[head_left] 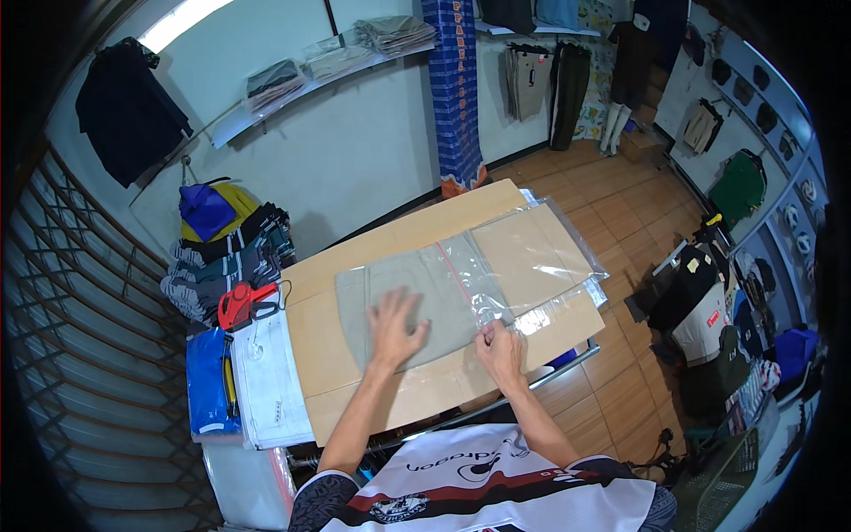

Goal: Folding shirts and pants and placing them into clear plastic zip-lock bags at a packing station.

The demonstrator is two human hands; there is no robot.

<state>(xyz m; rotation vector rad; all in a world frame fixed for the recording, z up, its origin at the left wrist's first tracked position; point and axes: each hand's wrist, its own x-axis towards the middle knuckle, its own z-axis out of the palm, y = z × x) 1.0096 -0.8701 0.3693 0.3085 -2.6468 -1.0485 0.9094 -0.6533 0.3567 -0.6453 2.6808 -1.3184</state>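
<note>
On cardboard (337, 390), cloth (412, 282) runs lengthwise rightward, left hand (394, 330) splayed, right hand (501, 353) pinching plastic (534, 319)

orange capital letters ran vertically down the blue column (454, 115). dark lettering (427, 461) and an oval dark crest (399, 508) stood on the white shirt (523, 454). small dark print marked the flat white package (266, 372). a red label (713, 317) on a pale garment (696, 339) was too small to read.

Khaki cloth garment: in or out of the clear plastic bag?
Apparently partly in: the garment shows through the bag right of the red strip, bare to the left.
</note>
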